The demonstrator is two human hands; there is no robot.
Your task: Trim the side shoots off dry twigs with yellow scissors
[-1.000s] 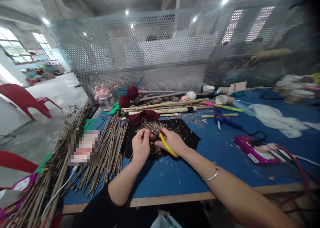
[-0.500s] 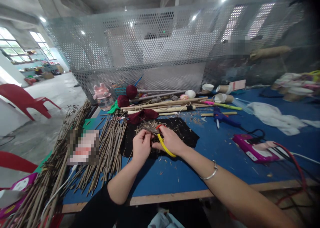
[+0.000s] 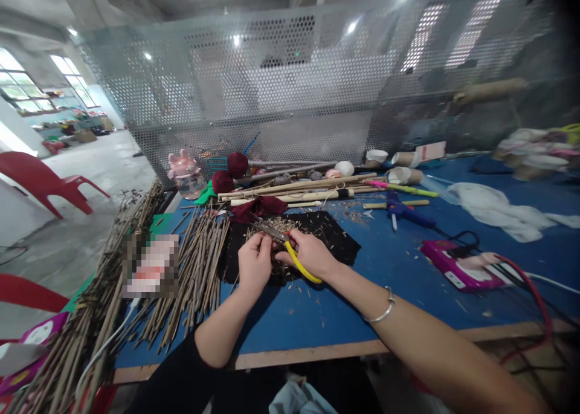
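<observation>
My right hand (image 3: 310, 255) is closed round the scissors (image 3: 296, 263), which have yellow and red handles. Their blades point up and left, nearly together, just above my left fingertips. My left hand (image 3: 254, 263) pinches close to the blades; a thin twig (image 3: 234, 283) pokes out below it, though most of that twig is hidden by the hand. Under both hands lies a black cloth (image 3: 338, 239) strewn with small cut plant bits (image 3: 283, 223). Left of the cloth, many dry twigs (image 3: 199, 269) lie in a loose pile.
A longer bundle of dry stems (image 3: 97, 305) lies along the table's left side, near a blurred-out phone-like object (image 3: 151, 266). Behind the cloth are wooden sticks (image 3: 299, 190) and dark red balls (image 3: 238, 165). To the right are a blue glue gun (image 3: 408, 213) and a purple power strip (image 3: 453, 269).
The scissor blades have come closer together, and the red handle has drawn in toward the yellow one. Both hands stay nearly where they were.
</observation>
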